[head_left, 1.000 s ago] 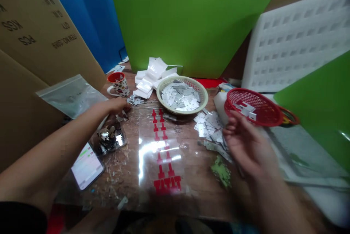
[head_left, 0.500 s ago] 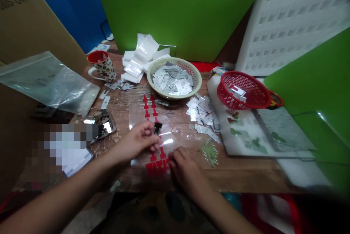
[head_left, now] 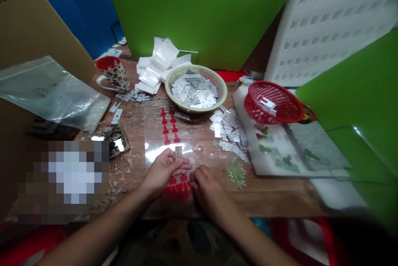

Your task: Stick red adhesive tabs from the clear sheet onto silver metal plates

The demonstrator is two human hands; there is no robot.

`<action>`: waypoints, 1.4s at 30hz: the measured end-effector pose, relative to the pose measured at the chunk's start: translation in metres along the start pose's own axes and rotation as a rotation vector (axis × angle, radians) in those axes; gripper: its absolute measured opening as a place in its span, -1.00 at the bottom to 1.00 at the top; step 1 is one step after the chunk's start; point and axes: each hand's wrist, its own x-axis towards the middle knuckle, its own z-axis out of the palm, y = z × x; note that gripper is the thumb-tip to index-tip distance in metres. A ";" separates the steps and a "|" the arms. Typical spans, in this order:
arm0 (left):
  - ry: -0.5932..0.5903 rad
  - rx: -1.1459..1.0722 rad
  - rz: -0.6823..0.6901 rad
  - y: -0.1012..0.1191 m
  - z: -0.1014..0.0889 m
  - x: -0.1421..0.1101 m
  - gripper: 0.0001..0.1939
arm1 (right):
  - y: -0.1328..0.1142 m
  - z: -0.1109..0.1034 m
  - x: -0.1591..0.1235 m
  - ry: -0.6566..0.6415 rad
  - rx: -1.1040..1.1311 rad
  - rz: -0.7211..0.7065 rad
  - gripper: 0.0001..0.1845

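Observation:
Between the thumb and fingers of my left hand (head_left: 166, 167) is a small metal plate (head_left: 178, 151), its flat grey face turned up. My right hand (head_left: 209, 187) rests just to the right, fingers curled and pressed together; whether anything is in them is hidden. Beneath both hands lies a clear plastic sheet (head_left: 152, 133) bearing red T-shaped stickers (head_left: 165, 128) in two columns. A row of further red stickers (head_left: 177, 188) shows below my left hand, close to my right fingertips.
A cream basket (head_left: 224, 94) full of metal plates stands behind the sheet, with loose plates (head_left: 228, 127) beside it. Right are green pieces (head_left: 235, 172), a white foam board (head_left: 253, 162) and a red basket (head_left: 280, 112). Left are a mug (head_left: 120, 77) and a plastic bag (head_left: 56, 96).
My left hand has drawn slightly down and right, nearer my right hand. The plate in it has turned from looking dark to showing a grey face. The view has shifted slightly.

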 end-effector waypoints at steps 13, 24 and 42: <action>0.000 0.045 0.035 -0.005 -0.002 0.004 -0.60 | 0.008 0.008 -0.014 0.182 -0.222 -0.299 -0.77; 0.009 0.066 0.030 -0.008 -0.004 0.006 -0.63 | -0.007 -0.030 -0.001 0.476 0.194 -0.357 -0.80; -0.162 0.078 -0.025 0.022 0.024 -0.038 -0.78 | -0.017 -0.050 0.030 0.382 0.636 -0.150 -0.85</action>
